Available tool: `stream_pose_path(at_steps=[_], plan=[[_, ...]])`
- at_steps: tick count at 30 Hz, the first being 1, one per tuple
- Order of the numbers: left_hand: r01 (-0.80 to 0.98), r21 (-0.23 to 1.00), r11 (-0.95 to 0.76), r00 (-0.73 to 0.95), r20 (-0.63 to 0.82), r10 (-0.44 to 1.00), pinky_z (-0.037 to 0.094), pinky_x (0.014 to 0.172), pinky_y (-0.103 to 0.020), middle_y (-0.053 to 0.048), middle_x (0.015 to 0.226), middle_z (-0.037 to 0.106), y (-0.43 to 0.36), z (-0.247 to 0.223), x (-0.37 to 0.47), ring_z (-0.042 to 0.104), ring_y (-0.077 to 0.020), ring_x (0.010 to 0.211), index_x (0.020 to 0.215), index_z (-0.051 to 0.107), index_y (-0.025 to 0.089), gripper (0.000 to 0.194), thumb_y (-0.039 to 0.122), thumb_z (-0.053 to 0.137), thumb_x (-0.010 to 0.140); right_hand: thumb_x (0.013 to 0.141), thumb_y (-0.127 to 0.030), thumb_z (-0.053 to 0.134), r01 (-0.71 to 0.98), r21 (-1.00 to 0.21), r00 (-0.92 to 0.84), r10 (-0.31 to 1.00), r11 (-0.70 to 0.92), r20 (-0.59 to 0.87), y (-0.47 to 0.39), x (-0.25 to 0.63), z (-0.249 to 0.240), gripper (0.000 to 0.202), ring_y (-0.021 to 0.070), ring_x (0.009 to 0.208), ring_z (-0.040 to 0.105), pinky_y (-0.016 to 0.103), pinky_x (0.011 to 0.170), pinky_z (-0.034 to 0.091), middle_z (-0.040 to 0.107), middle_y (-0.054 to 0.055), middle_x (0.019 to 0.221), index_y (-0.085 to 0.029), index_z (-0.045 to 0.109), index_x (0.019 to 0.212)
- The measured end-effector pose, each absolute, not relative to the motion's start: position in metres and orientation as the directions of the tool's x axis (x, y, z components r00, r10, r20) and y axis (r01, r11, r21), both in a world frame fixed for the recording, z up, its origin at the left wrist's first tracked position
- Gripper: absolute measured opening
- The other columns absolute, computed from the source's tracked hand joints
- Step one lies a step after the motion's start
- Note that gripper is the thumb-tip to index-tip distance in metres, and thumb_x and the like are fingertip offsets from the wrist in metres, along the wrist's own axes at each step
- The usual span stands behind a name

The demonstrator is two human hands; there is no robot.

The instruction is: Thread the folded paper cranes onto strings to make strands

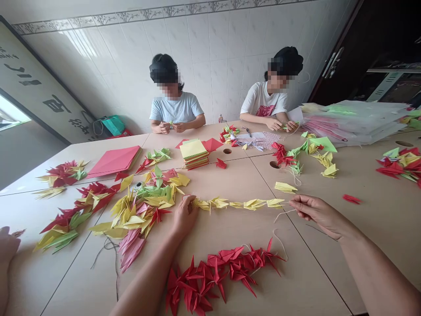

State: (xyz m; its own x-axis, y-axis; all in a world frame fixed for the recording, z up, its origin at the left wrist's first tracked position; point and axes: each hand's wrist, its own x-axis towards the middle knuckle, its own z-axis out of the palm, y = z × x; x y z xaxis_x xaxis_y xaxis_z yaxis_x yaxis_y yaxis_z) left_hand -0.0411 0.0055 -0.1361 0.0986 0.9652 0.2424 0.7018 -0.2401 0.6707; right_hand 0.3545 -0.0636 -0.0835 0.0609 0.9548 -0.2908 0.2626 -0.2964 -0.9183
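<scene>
Stretched between two bare hands, a string of yellow paper cranes [235,204] runs across the middle of a pale wooden table [253,237]. We see the left hand [186,215] with its fingers curled around the string's left end, while the right hand [312,210] pinches the thread [287,202] just past the last crane, its other fingers folded in. At far right, clear plastic bags [358,116] lie heaped, pink and pale green showing through; by the wall, a teal bag [114,125] stands beyond the table, its contents hidden from us. The string's long axis lies nearly level, left to right, roughly crosswise to the forearms; the cranes sit end to end along it, narrow tips lying mostly along the same line, though we cannot tell which tips are heads. Just beyond the right end we find a bundle of yellow folded paper [285,187]; nearer us, a cluster of red paper cranes [213,274] slants up to the right. A mixed pile of paper cranes [141,202] spreads beside the left hand. Across the table sit two people, one in a light blue shirt [177,107], one in a white shirt [259,101], both handling small pieces.
</scene>
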Motion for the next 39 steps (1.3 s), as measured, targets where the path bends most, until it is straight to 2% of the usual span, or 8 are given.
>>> stream_pose_path(at_steps=[10,19,22,24,26,28,32,39], plan=[[0.677,0.710,-0.194,0.021,0.245,0.969,0.052,0.077,-0.033,-0.007,0.106,0.061,0.007,-0.140,-0.045,0.060,-0.0169,0.084,0.108,0.053,0.019,0.033,0.022,0.048,0.076,0.071,-0.060,0.057,0.504,-0.806,0.182,0.950,-0.311,-0.253,-0.070,0.369,-0.098,0.042,0.0136,0.058,0.045,0.024,0.053,0.040,0.049,0.001,0.063,-0.019,0.059,0.075],[0.685,0.702,-0.197,0.032,0.240,0.970,0.051,0.080,-0.032,-0.006,0.108,0.061,0.008,-0.137,-0.044,0.060,-0.0177,0.090,0.108,0.054,0.020,0.034,0.019,0.047,0.075,0.072,-0.043,0.055,0.791,-0.460,0.316,0.914,-0.402,-0.255,-0.078,0.394,-0.100,0.022,0.0190,0.053,0.051,0.030,0.047,0.035,0.060,0.004,0.065,-0.023,0.057,0.064],[0.689,0.695,-0.205,0.040,0.245,0.969,0.050,0.080,-0.032,-0.006,0.108,0.061,0.008,-0.138,-0.044,0.060,-0.0180,0.092,0.109,0.054,0.019,0.035,0.018,0.048,0.074,0.075,-0.035,0.053,0.823,-0.318,0.414,0.880,-0.471,-0.233,-0.076,0.396,-0.091,0.015,0.0217,0.057,0.055,0.033,0.047,0.036,0.065,0.009,0.082,-0.023,0.057,0.066],[0.693,0.690,-0.210,0.048,0.247,0.968,0.050,0.080,-0.031,-0.006,0.107,0.062,0.008,-0.138,-0.044,0.060,-0.0180,0.092,0.108,0.054,0.019,0.035,0.018,0.048,0.074,0.077,-0.035,0.051,0.842,-0.306,0.418,0.896,-0.444,-0.148,-0.071,0.389,-0.086,0.016,0.0233,0.064,0.058,0.035,0.050,0.039,0.064,0.011,0.095,-0.023,0.060,0.072],[0.696,0.685,-0.214,0.053,0.248,0.967,0.050,0.078,-0.031,-0.006,0.106,0.063,0.008,-0.138,-0.044,0.061,-0.0178,0.089,0.108,0.055,0.019,0.034,0.019,0.048,0.074,0.077,-0.039,0.052,0.871,-0.375,0.324,0.945,-0.317,-0.047,-0.064,0.373,-0.086,0.020,0.0247,0.074,0.060,0.037,0.058,0.045,0.061,0.010,0.103,-0.023,0.063,0.081],[0.700,0.680,-0.216,0.056,0.249,0.967,0.050,0.076,-0.031,-0.006,0.104,0.063,0.008,-0.138,-0.044,0.061,-0.0176,0.085,0.108,0.055,0.019,0.035,0.019,0.049,0.074,0.077,-0.042,0.054,0.873,-0.477,0.121,0.993,-0.102,0.008,-0.054,0.349,-0.090,0.026,0.0260,0.087,0.060,0.038,0.071,0.048,0.060,0.008,0.107,-0.023,0.064,0.090],[0.706,0.671,-0.227,0.065,0.259,0.964,0.050,0.076,-0.031,-0.006,0.104,0.063,0.008,-0.138,-0.044,0.061,-0.0177,0.085,0.107,0.055,0.019,0.033,0.019,0.049,0.074,0.078,-0.037,0.059,0.839,-0.488,-0.228,0.969,0.243,0.090,-0.034,0.297,-0.104,0.034,0.0255,0.112,0.048,0.039,0.095,0.038,0.057,0.008,0.117,-0.021,0.061,0.108],[0.716,0.658,-0.234,0.075,0.261,0.962,0.050,0.077,-0.031,-0.006,0.103,0.063,0.009,-0.141,-0.046,0.061,-0.0179,0.087,0.105,0.055,0.019,0.031,0.019,0.049,0.075,0.075,-0.027,0.061,0.844,-0.446,-0.331,0.944,0.298,0.004,-0.020,0.270,-0.112,0.024,0.0236,0.103,0.053,0.036,0.088,0.041,0.064,0.006,0.101,-0.019,0.065,0.098]])
